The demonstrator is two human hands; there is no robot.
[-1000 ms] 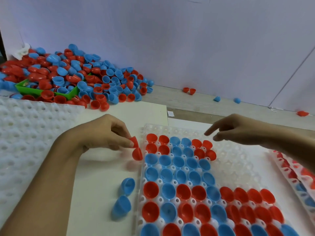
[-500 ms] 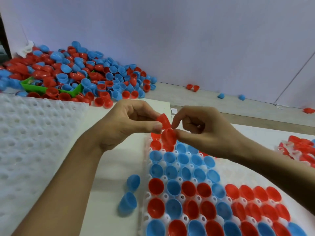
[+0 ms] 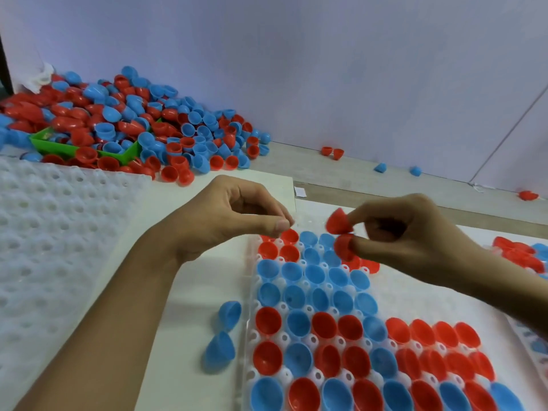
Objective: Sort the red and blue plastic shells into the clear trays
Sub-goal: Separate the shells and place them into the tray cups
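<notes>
The right hand [image 3: 415,244] pinches 2 red shells [image 3: 341,232] above the clear tray [image 3: 400,295]; free pockets lie at 4 o'clock below it. The left hand [image 3: 234,215], fingers curled together, holds nothing.

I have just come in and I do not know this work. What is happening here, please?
A person is filling a clear tray with red and blue plastic shells. The right hand pinches two red shells above the tray's far rows. The left hand hovers beside it, fingers curled, holding nothing. Two blue shells lie loose left of the tray.
</notes>
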